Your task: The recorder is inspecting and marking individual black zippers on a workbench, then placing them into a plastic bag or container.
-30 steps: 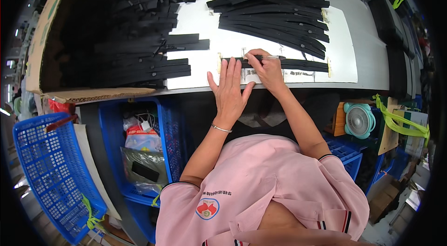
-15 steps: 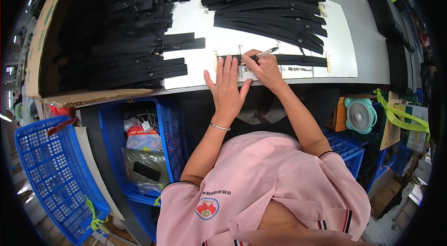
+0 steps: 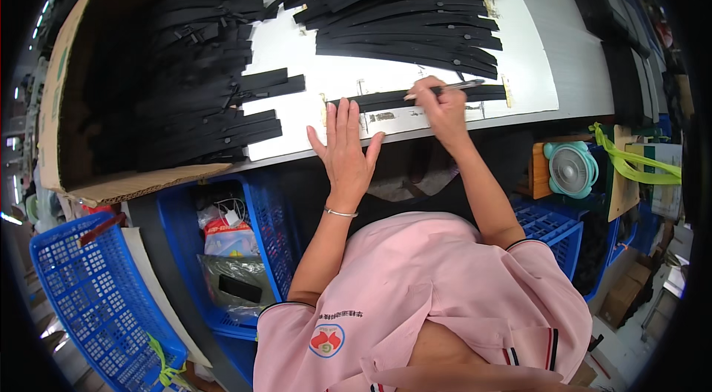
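Head view: looks like you're on the marking step, pen to strip. Strip [image 3: 389, 100] lies flat on the white board [image 3: 528, 58], roughly along the table's [image 3: 586, 77] near edge, a yellowish patch [image 3: 508, 91] at its right end. Your left hand [image 3: 345, 162] is on its left end: three middle fingers side by side and laid flat, little finger and thumb splayed, gripping nothing. Right hand [image 3: 447, 114] pinches the pen [image 3: 466, 85] low on the barrel, over the strip's middle, back end leaning right. Can't tell whether the tip touches; too small to read.

Next move, my read: left end stays pinned, tip goes down where the board's drawn lines [image 3: 363, 88] call for it. Keep pressure light, or the strip may creep and the mark wander.

Vs half a second ago: right hand is further right along the strip, so the gap between your hands is wider and more strip shows there. Left hand hasn't left its end. Whole view has shifted and tilted a bit, so don't read that as the board moving. Heap [image 3: 400, 14] beyond the strip looks unchanged.
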A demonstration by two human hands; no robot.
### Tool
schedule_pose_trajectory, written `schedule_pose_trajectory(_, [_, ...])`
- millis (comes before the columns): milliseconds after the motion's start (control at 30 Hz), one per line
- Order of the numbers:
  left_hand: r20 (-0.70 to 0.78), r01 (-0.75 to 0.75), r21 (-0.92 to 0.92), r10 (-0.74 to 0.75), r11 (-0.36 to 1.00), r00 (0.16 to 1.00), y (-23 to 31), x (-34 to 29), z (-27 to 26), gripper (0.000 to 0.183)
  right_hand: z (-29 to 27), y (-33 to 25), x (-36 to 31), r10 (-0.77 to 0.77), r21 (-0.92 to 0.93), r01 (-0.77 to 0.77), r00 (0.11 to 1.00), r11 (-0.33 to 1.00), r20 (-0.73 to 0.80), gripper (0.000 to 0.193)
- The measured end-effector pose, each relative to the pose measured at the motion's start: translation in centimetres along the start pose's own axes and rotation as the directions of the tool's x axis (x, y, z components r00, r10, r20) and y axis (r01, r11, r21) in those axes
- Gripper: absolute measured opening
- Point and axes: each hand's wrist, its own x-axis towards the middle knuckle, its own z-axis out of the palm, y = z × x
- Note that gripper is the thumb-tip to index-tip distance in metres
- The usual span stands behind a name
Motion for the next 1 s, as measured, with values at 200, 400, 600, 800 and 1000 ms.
schedule_pose_trajectory(200, [-0.004, -0.020, 0.013, 0.020, 1.000, 1.000, 0.0, 0.0, 0.0, 0.073, -3.0, 2.4, 0.3, 0.059, -0.144, -0.072, 0.994, 0.987, -0.094, 0.021])
schedule_pose_trajectory(400, [0.018, -0.025, 0.025, 0.025, 0.999, 1.000, -0.1, -0.1, -0.1, 0.074, -2.7, 2.2, 0.3, 0.090, -0.141, -0.103, 0.991, 0.985, -0.100, 0.020])
schedule_pose_trajectory(600, [0.024, 0.000, 0.022, 0.000, 1.000, 1.000, 0.9, 0.1, -0.2, 0.073, -2.7, 3.1, 0.5, -0.041, -0.215, 0.023, 0.996, 0.976, -0.083, 0.023])
schedule_pose_trajectory(800, [-0.016, -0.151, -0.197, 0.151, 0.969, 0.988, 5.1, 2.3, 1.2, 0.059, -2.7, 3.2, 0.3, -0.041, -0.270, 0.020, 0.997, 0.963, -0.071, 0.023])
schedule_pose_trajectory(1000, [-0.058, -0.200, -0.232, 0.192, 0.952, 0.980, 5.9, 3.5, 3.3, 0.031, -2.4, 2.9, 0.3, -0.105, -0.241, 0.079, 0.990, 0.967, -0.099, 0.024])
